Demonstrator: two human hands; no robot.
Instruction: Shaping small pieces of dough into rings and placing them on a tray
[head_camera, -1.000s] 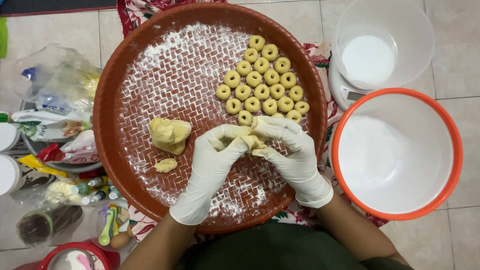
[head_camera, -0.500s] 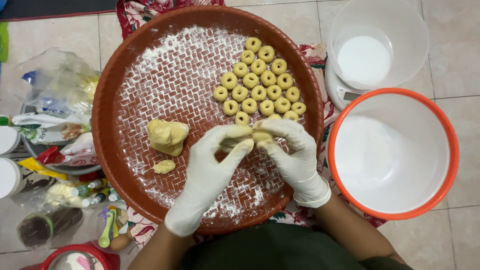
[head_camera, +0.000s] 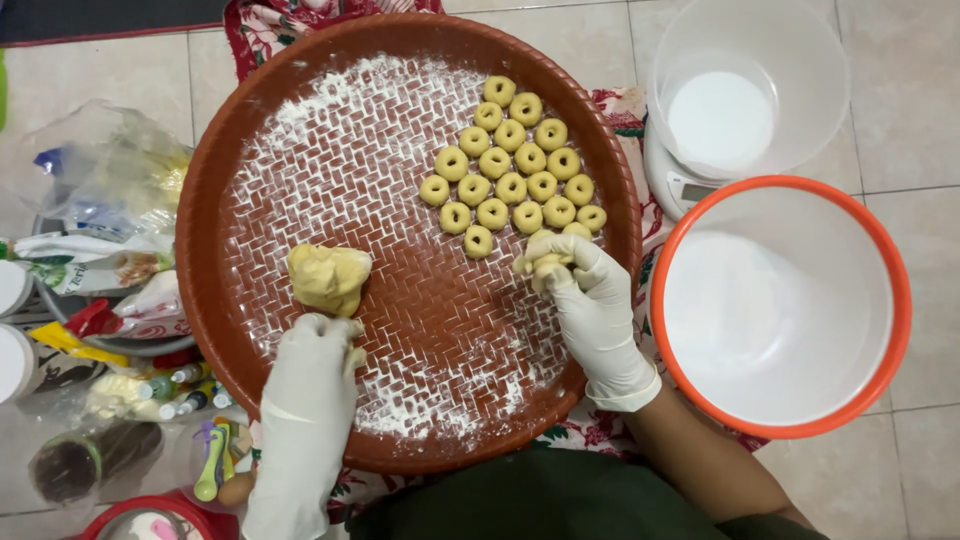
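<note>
A round brown woven tray (head_camera: 300, 120), dusted with flour, lies in front of me. Several small yellow dough rings (head_camera: 512, 165) sit in rows at its upper right. My right hand (head_camera: 590, 300), in a white glove, holds a small dough ring (head_camera: 538, 263) at the lower edge of those rows. My left hand (head_camera: 315, 370), also gloved, rests on the tray just below a yellow dough lump (head_camera: 328, 278), fingers curled over a small dough piece (head_camera: 356, 356) that is mostly hidden.
An orange-rimmed white bowl (head_camera: 780, 300) stands right of the tray, a clear tub (head_camera: 745, 90) on a white scale (head_camera: 680, 185) behind it. Bags, packets and small bottles (head_camera: 110, 260) crowd the floor at the left. A patterned cloth (head_camera: 260, 30) lies under the tray.
My hands, together over the tray's middle before, have parted. The left went down-left to the small piece below the lump; the right carried the shaped ring to the rows.
</note>
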